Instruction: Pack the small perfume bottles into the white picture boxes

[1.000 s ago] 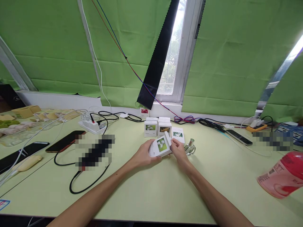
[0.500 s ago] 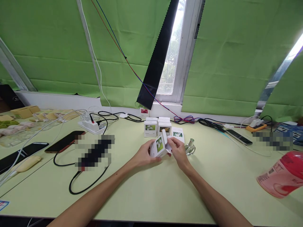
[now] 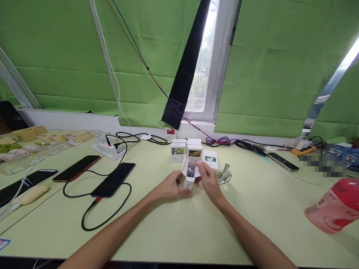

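A small white carton (image 3: 188, 184) is held at the middle of the table with its top flap up. Inside its opening a dark object with a reddish round top (image 3: 191, 169) shows; its kind is not clear. My left hand (image 3: 171, 185) grips the carton from the left side. With fingers and thumb, my right hand (image 3: 209, 182) pinches the carton's right flap. Just behind stand more white cartons (image 3: 178, 152) with flower pictures, and a flat white carton (image 3: 210, 160) lies beside them. A clear coiled tube with a metal end (image 3: 224, 175) rests right of my right hand.
Left are phones (image 3: 114, 180) with black cables and a white power strip (image 3: 108, 148). Pale craft pieces (image 3: 22, 151) sit in the far left corner. A red-lidded pink canister (image 3: 333, 205) stands right, below another phone (image 3: 282, 161). Cables (image 3: 249, 147) run along the wall.
The carton has turned so its open top faces me, and the dark object inside has come into view. My right hand has moved slightly down and left on the flap.
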